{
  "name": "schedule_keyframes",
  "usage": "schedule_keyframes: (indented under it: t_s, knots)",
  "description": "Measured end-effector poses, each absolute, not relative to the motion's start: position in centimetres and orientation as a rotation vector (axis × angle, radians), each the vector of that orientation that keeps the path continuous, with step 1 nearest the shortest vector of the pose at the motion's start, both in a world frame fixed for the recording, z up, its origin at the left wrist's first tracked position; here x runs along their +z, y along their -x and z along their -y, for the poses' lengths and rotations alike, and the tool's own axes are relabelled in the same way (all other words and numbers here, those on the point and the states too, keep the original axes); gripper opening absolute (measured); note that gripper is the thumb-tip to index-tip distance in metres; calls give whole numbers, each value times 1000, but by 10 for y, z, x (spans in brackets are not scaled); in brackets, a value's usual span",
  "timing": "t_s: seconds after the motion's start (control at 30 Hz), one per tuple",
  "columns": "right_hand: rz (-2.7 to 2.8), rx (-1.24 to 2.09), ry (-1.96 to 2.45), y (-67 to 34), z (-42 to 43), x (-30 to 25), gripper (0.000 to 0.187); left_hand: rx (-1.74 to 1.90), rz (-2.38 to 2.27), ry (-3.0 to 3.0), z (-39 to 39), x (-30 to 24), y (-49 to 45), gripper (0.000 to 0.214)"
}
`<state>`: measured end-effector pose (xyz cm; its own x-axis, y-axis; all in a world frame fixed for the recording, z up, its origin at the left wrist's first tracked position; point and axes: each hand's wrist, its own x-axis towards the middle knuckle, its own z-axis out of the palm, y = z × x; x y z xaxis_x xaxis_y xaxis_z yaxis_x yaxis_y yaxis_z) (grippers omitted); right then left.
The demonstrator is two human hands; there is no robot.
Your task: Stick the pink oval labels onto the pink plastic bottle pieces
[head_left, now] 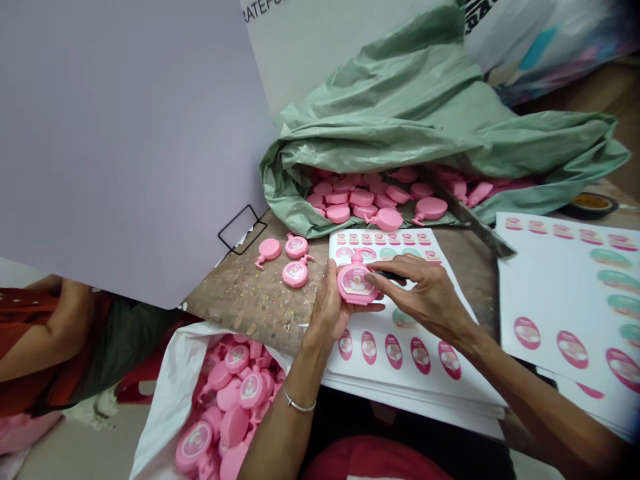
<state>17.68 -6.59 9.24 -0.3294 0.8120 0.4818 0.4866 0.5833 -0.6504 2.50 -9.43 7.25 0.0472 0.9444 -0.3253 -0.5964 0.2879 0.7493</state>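
My left hand is closed round a pink toy pump bottle, held with its round front facing up. A pink and white label sits on that front. The fingers of my right hand are bent around a slim black tool, whose kind I cannot make out, and the thumb touches the label's right side. Under both hands lies a stack of sticker sheets with oval, pink and green labels. To the left on the table rest two labelled pink bottles and one showing a plain side.
A green sack full of pink bottles lies open at the back, with a long metal blade across its edge. More sticker sheets are at right. A white sack of bottles stands lower left. Beyond the grey panel sits another person.
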Motion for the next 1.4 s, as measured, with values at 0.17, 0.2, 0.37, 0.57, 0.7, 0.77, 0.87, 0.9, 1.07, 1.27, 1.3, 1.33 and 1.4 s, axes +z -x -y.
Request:
schedule_keyframes:
  t_s: [0.17, 0.2, 0.37, 0.57, 0.7, 0.77, 0.87, 0.9, 1.07, 1.27, 1.3, 1.33, 1.4]
  knots:
    - [1989, 481, 1034, -176, 66, 92, 17, 1245, -905, -446, 94, 74, -25, 52]
    - [1989, 476, 1034, -176, 66, 92, 17, 1250, -904, -442, 94, 74, -25, 52]
    - [1993, 455, 1024, -176, 66, 93, 18, 1258, -900, -436, 94, 73, -25, 50]
    - [2006, 411, 1043, -177, 67, 94, 19, 1224, -903, -439, 92, 74, -26, 60]
    - [2021, 370, 1042, -176, 67, 94, 20, 1204, -842, -482, 94, 77, -25, 60]
    - [2056, 325, 1031, -177, 66, 95, 22, 1209, -820, -563, 97, 79, -23, 48]
    - [2182, 193, 1018, -183, 64, 98, 27, 1213, -804, -681, 100, 82, -20, 38]
    - [2219, 117, 1047, -185, 63, 99, 29, 1210, -800, -693, 101, 83, -20, 39]
    - [2032, -61, 1274, -191, 62, 98, 42, 1170, -844, -677, 109, 83, -24, 44]
    - [1971, 416, 1199, -193, 28, 57, 63, 1075, -953, -753, 122, 69, -17, 46]
    - [1949, 362, 1250, -197, 14, 50, 60, 1103, -1054, -768, 120, 64, -9, 42]
    - [1923, 284, 1303, -202, -1, 45, 56, 1146, -1198, -806, 117, 58, 2, 38]
    - [1910, 64, 1420, -209, -33, 39, 50, 1267, -1595, -972, 108, 49, 25, 30]
